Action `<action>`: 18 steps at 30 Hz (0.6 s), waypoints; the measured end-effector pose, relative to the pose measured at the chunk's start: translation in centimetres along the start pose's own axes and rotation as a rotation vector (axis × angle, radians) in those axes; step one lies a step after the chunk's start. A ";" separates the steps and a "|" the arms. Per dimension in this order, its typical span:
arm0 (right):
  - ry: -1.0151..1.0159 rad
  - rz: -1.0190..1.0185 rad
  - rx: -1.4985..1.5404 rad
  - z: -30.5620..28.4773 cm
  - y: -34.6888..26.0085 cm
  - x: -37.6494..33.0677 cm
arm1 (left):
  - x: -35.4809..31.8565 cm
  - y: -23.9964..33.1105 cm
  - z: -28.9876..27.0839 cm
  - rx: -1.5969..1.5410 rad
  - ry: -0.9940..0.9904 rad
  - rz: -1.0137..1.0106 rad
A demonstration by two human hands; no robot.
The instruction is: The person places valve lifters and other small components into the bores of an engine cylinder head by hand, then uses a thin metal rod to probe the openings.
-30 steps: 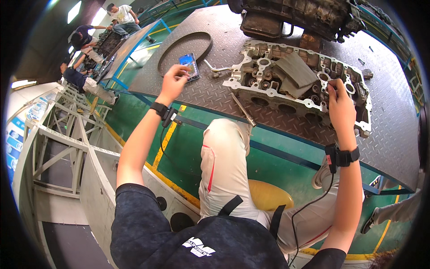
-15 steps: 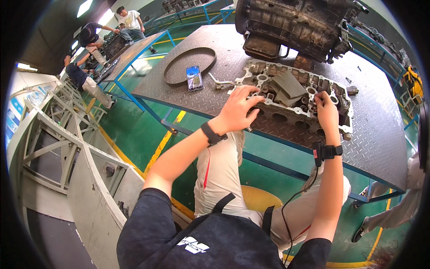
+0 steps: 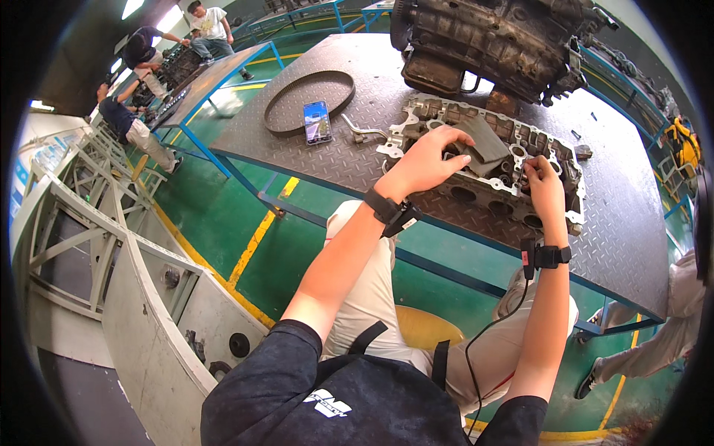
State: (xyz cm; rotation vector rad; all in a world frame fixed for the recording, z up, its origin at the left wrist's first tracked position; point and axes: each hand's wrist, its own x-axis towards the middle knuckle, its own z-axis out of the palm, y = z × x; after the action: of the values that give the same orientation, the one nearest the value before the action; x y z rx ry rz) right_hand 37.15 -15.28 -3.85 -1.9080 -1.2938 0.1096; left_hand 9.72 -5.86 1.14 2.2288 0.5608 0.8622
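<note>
Bright, even daylight fills the hall, strongest from the upper left, where pale patches blow out near the dark rim. The checker-plate tabletop takes a soft sheen beyond the left grip and right grip, with no hard glare. Shadows are faint; the cavities of the cylinder head under both grips stay dark. Fisheye bending curves straight edges outward, and a black vignette rings everything. Focus is sharp at the centre, softer toward the rim.

on the table before me lay the cylinder head, the engine block behind it, a phone to its left beside the belt.
</note>
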 end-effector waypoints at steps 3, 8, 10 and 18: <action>0.012 0.019 0.048 0.5 -0.2 0.0 | -1.1 -1.6 1.1 -0.296 -0.010 0.023; 0.066 -0.006 0.019 0.5 -0.5 0.0 | -1.1 -1.9 1.4 -0.315 -0.056 0.116; 0.056 -0.013 0.019 0.7 0.8 0.1 | -1.2 -2.4 1.7 -0.332 -0.075 0.095; 0.074 0.051 -0.064 0.7 -1.4 -0.6 | -1.8 -1.7 2.0 -0.516 -0.080 -0.020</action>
State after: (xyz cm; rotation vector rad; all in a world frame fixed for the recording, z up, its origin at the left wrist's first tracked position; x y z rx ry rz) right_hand 35.54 -15.16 -3.57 -1.9807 -1.2128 0.0232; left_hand 9.70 -6.64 -1.92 1.7738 0.2802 0.7960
